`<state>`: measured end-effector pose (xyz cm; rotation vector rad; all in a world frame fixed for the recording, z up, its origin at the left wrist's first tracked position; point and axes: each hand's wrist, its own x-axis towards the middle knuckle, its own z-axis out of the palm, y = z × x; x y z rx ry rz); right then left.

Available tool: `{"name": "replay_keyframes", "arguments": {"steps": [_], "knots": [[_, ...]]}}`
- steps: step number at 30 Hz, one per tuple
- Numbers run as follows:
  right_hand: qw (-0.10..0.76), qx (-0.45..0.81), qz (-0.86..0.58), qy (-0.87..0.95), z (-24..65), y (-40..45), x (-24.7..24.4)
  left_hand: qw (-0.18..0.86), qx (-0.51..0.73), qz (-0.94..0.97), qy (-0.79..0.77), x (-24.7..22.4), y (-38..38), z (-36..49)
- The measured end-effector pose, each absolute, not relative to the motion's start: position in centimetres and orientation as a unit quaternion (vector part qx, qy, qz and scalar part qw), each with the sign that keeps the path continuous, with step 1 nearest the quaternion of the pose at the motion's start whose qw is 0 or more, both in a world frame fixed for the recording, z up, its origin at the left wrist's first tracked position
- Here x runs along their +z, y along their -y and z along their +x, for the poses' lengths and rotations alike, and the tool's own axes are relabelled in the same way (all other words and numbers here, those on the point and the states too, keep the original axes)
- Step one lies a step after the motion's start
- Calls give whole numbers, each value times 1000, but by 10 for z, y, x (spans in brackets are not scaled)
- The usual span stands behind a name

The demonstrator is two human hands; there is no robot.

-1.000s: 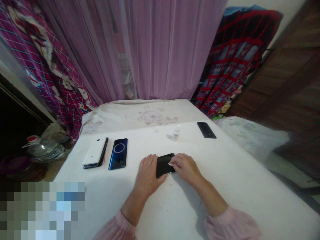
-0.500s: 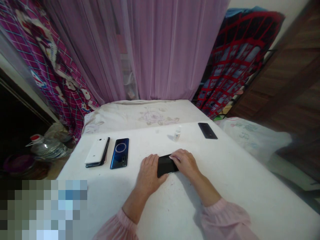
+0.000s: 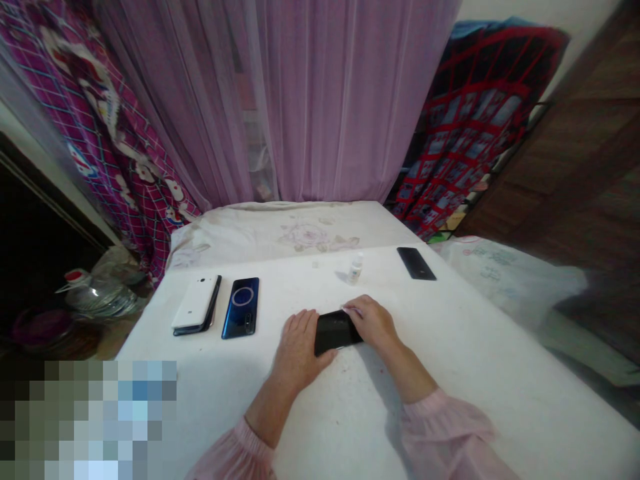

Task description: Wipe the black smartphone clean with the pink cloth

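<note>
A black phone (image 3: pixel 336 332) lies flat on the white-covered table in front of me. My left hand (image 3: pixel 299 350) grips its left end, thumb along the near edge and fingers at the far side. Over its right end, my right hand (image 3: pixel 371 323) is closed in a pinch on a small white item (image 3: pixel 345 309), mostly hidden by the fingers. A small white bottle (image 3: pixel 355 268) stands upright beyond the phone. To the left lie a blue phone (image 3: pixel 241 308) with a ring on its back and a stack topped by a white phone (image 3: pixel 196 303).
Another dark phone (image 3: pixel 417 263) lies near the table's right edge. The table (image 3: pixel 320 427) has a floral cloth at its far end, against purple curtains (image 3: pixel 340 100). On the left floor is a clear jug (image 3: pixel 97 293); a plastic bag (image 3: pixel 505 273) is at the right.
My right hand has shifted slightly to the right over the phone, with its fingers still pinched. My left hand stays on the phone's left end.
</note>
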<state>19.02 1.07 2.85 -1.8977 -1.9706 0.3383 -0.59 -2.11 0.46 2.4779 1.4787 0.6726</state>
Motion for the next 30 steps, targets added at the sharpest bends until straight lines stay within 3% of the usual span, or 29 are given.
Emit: {"name": "replay_keyframes", "arguments": {"steps": [7,16,24,30], "knots": [[211,82,-675,702,190,-3,22,50,240,807,-537,-9,28,-27],[125,3,-693,710,165,7,36,27,237,790,-564,-5,36,-32],[163,42,-645,745,138,10,30,54,199,797,-568,4,32,-25],[182,19,-713,676,168,5,29,84,153,800,-574,11,32,-26]]}}
